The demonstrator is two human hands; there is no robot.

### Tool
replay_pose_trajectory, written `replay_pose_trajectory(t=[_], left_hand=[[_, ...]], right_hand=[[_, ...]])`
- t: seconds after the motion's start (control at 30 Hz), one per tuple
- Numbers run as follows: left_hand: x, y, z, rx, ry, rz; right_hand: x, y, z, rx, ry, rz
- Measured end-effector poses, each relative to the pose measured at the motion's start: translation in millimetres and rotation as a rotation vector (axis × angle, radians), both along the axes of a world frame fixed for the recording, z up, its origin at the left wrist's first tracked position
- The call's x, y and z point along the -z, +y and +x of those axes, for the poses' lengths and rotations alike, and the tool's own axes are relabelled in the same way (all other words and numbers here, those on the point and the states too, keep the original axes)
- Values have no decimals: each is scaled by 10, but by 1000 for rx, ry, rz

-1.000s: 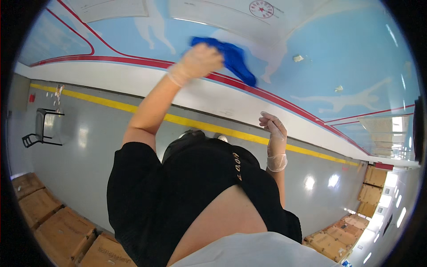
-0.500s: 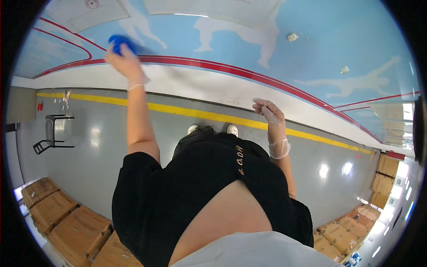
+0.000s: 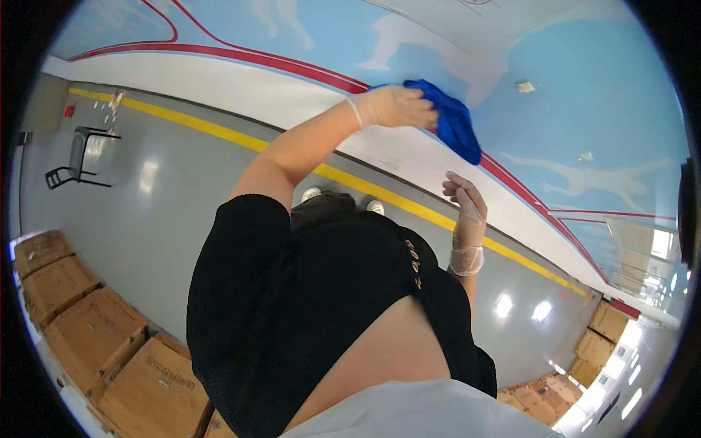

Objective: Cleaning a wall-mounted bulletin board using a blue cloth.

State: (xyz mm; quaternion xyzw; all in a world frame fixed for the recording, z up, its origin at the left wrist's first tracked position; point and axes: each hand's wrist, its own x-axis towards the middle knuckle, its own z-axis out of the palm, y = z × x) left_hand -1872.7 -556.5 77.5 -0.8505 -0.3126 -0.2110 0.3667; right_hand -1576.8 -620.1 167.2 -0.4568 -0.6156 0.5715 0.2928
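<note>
My left hand point(image 3: 398, 107), in a clear thin glove, reaches across to the wall and presses a bunched blue cloth point(image 3: 456, 120) against it. Part of the cloth hangs loose to the right of my fingers, over the red stripe point(image 3: 321, 73). The wall point(image 3: 562, 66) is light blue with white figures painted on it. My right hand point(image 3: 467, 204), gloved too, hovers in front of the wall's white lower band with loosely bent fingers and nothing visible in them.
Two small pale lumps point(image 3: 526, 87) stick to the wall at the right. A yellow line point(image 3: 219, 135) runs along the grey floor below it. A black chair point(image 3: 84, 157) stands at the left. Brown boxes point(image 3: 95, 332) line the area behind me on both sides.
My left hand has swept the blue cloth rightward along the wall, and more of the cloth now shows. The view has shifted and turned. My right hand stays near the wall, fingers slightly more bent.
</note>
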Motion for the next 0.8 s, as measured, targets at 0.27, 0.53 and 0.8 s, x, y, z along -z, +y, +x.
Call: replay_pose_trajectory(t=[0.27,0.53,0.8], left_hand=[[284,-1127,-1597,-845,-133,-404],[-2,-1427,-2195,-1225,-1591,378],[-1882,-1055,-1986,-591,-1130,770]], right_hand=[[59,113,30,-71,-24,-119],[-8,191,-49,-180,-45,-139],[-128,30,-366,-226,-32,-99]])
